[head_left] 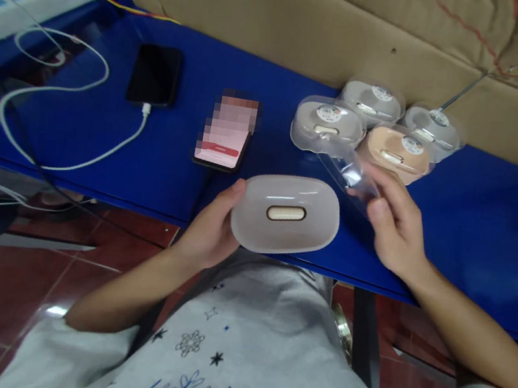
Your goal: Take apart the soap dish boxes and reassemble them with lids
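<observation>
My left hand (212,231) grips the left end of a frosted whitish oval plastic box (252,222), its thumb at the rim. A cream oblong piece (286,213) with a dark edge sits in the middle of the box. In my right hand (395,227), pinched between thumb and fingers, is a clear plastic lid (353,176), blurred and tilted, apart from the box. Just beyond it stand similar oval boxes under clear lids with round stickers: a peach one (385,158) and whitish ones, the nearest whitish box (304,129) being at the left.
A phone with a lit screen (220,142) lies left of the boxes on the blue table (170,160). Farther left is a dark phone (154,74) on a white cable (54,168). Behind the boxes rises a brown cardboard panel (286,21), with a thin metal rod (465,91) near it.
</observation>
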A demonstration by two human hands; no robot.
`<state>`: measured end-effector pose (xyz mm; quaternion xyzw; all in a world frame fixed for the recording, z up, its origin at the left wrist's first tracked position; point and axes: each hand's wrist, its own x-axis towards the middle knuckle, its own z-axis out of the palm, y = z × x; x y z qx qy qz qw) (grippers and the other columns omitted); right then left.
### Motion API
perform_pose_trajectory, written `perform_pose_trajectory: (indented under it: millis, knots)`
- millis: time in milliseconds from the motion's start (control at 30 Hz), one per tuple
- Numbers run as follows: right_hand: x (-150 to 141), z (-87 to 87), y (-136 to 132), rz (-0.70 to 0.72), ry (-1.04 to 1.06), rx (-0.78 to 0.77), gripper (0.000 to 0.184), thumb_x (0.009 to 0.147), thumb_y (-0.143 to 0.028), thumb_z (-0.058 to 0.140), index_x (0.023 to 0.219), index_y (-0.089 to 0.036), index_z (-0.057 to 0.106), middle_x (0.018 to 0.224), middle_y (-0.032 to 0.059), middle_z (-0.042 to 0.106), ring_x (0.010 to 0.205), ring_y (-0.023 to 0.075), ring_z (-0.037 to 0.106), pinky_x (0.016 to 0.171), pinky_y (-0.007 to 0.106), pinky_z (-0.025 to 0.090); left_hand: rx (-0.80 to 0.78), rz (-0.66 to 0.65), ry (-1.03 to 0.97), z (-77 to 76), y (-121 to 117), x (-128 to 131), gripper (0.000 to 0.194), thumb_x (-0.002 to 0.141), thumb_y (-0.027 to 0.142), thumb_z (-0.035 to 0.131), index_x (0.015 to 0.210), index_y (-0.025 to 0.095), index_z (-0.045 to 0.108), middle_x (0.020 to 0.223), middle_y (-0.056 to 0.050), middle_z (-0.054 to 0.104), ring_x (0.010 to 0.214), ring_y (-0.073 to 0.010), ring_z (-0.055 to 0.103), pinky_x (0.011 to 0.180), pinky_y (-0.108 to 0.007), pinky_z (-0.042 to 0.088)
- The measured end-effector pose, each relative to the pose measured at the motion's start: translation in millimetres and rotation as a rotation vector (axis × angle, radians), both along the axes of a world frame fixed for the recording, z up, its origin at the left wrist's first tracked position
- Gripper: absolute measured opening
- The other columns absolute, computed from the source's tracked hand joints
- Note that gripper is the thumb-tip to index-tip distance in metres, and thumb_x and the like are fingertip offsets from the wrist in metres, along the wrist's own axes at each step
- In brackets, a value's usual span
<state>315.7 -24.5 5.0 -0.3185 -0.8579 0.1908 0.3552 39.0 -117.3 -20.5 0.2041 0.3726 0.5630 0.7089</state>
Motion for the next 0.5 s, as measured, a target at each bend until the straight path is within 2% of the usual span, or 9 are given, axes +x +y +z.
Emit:
perform_pose_trajectory:
  millis: [133, 233, 333, 500]
  knots:
    - [-8, 4.2, -13, 0.218, -0.133, 0.191, 0.069, 0.11, -0.058, 0.055, 0.172, -0.03, 0.043, 0.157, 0.0167, 0.06, 0.149, 0.0389, 0.057, 0.124, 0.062, 0.051, 0.037, -0.044, 0.006, -7.6, 1, 1, 0.059, 0.09, 0.073, 0.081, 0.118, 0.021, 0.083, 0.119, -0.008, 0.085, 0.135, -0.0343, 0.072, 0.118, -0.047, 0.055]
    - [-13, -1.4, -17, 0.339, -0.169, 0.293, 0.08, 0.107, -0.054, 0.066, 0.175, -0.027, 0.034, 0.156, 0.0179, 0.059, 0.153, 0.0398, 0.053, 0.125, 0.063, 0.05, 0.074, -0.086, 0.001, -8.4, 2, 2, 0.068, 0.086, 0.078, 0.08, 0.124, 0.022, 0.081, 0.123, -0.009, 0.084, 0.133, -0.0337, 0.073, 0.119, -0.047, 0.054]
    - [-16, -7.5, -17, 0.374, -0.191, 0.334, 0.085, 0.105, -0.05, 0.071, 0.176, -0.029, 0.03, 0.155, 0.0167, 0.061, 0.154, 0.0392, 0.052, 0.124, 0.064, 0.051, 0.071, -0.093, -0.004, -7.4, 2, 4, 0.069, 0.087, 0.077, 0.08, 0.128, 0.022, 0.08, 0.123, -0.01, 0.084, 0.135, -0.0349, 0.072, 0.118, -0.047, 0.055]
    - [-15, -8.9, -17, 0.371, -0.215, 0.355, 0.078, 0.102, -0.049, 0.075, 0.17, -0.032, 0.043, 0.156, 0.0137, 0.063, 0.153, 0.0386, 0.054, 0.126, 0.066, 0.05, 0.039, -0.082, 0.006, -7.9, 2, 3, 0.063, 0.09, 0.075, 0.079, 0.123, 0.021, 0.082, 0.117, -0.009, 0.086, 0.136, -0.0349, 0.072, 0.117, -0.047, 0.055]
